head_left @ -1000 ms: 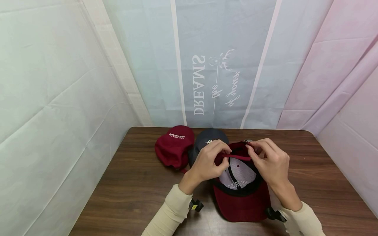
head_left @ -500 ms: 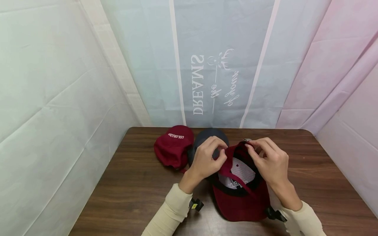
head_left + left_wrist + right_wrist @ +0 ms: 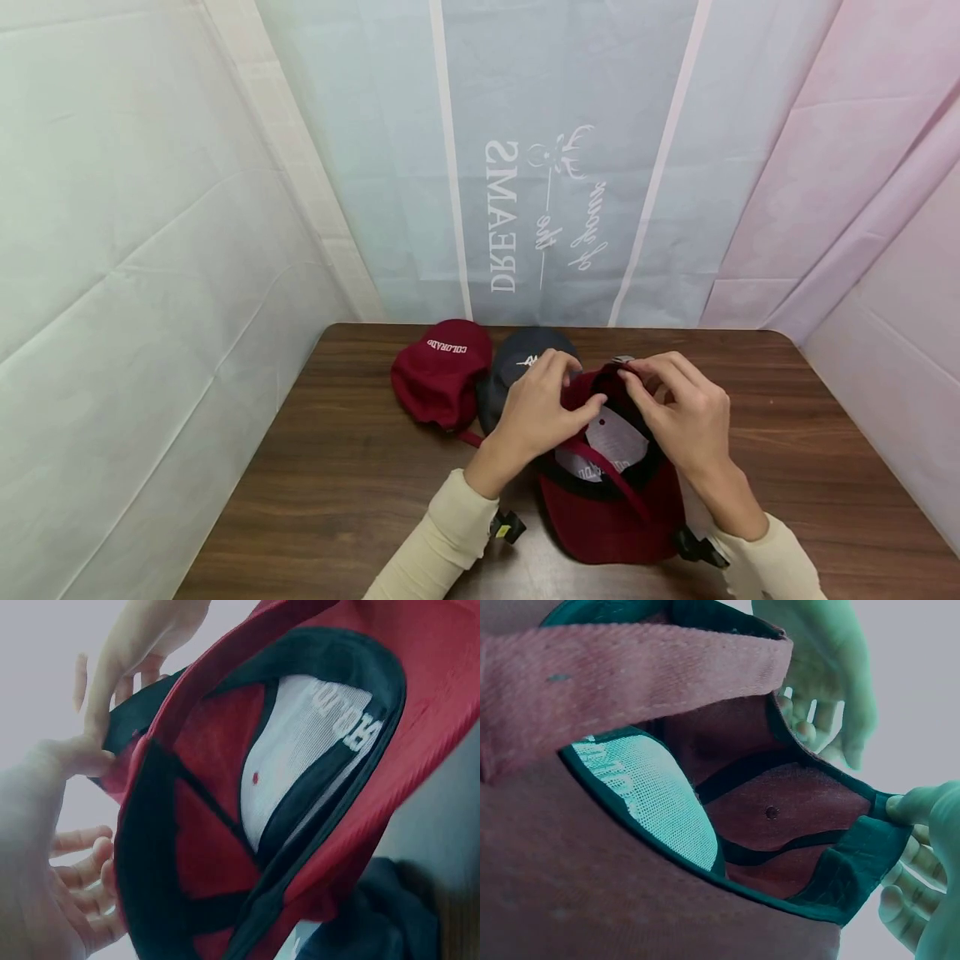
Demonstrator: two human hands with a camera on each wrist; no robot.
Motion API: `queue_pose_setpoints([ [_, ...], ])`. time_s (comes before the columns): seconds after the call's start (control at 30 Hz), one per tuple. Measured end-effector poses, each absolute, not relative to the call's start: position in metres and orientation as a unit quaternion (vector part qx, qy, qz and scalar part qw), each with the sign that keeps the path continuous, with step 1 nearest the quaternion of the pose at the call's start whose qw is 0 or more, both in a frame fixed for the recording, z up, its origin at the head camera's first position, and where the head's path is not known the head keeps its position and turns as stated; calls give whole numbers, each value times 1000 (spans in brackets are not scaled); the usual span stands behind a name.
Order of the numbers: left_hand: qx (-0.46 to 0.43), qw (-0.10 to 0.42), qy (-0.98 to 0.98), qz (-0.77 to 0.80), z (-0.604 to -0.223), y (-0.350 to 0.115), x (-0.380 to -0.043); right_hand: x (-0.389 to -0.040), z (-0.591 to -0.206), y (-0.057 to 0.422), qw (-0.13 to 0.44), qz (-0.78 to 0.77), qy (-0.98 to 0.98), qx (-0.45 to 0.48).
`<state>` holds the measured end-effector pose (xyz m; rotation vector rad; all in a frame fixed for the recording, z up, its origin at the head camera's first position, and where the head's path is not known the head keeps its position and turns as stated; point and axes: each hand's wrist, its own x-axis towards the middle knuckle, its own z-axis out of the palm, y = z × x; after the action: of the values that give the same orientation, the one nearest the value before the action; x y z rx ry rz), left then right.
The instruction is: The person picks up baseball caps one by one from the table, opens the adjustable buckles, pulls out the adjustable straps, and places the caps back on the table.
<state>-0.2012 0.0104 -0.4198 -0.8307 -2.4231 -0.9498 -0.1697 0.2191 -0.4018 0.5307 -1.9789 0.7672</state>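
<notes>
A maroon baseball cap (image 3: 611,521) lies upside down, its brim toward me and its black band and white-backed lettering showing. At its back opening, my right hand (image 3: 686,417) pinches the edge beside the metal buckle (image 3: 623,360) between thumb and fingers. My left hand (image 3: 536,408) is at the cap's left back edge, thumb spread away from the fingers. In the left wrist view, its fingers (image 3: 82,900) are beside the cap's edge; whether they touch it I cannot tell. The loose strap (image 3: 607,471) hangs across the cap's opening.
Another maroon cap (image 3: 442,375) lettered COLORADO lies at the back left of the wooden table (image 3: 337,483). Beside it sits a dark navy cap (image 3: 528,346), partly behind my left hand. Fabric curtains (image 3: 360,167) surround the table's back and sides.
My left hand has let go of the strap, which dropped across the cap's opening. That hand then shifted slightly right, with its thumb extended. The right hand keeps its pinch.
</notes>
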Motion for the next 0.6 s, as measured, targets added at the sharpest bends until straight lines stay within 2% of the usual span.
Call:
queue_pose_setpoints([
  [0.13, -281, 193, -888, -310, -419, 15, -199, -167, -402, 219, 456, 311, -804, 223],
  [0.4, -277, 218, -869, -347, -416, 12, -203, -165, -408, 224, 454, 292, -812, 224],
  [0.6, -274, 225, -859, -370, -414, 8, -207, -161, -414, 235, 429, 274, -828, 236],
])
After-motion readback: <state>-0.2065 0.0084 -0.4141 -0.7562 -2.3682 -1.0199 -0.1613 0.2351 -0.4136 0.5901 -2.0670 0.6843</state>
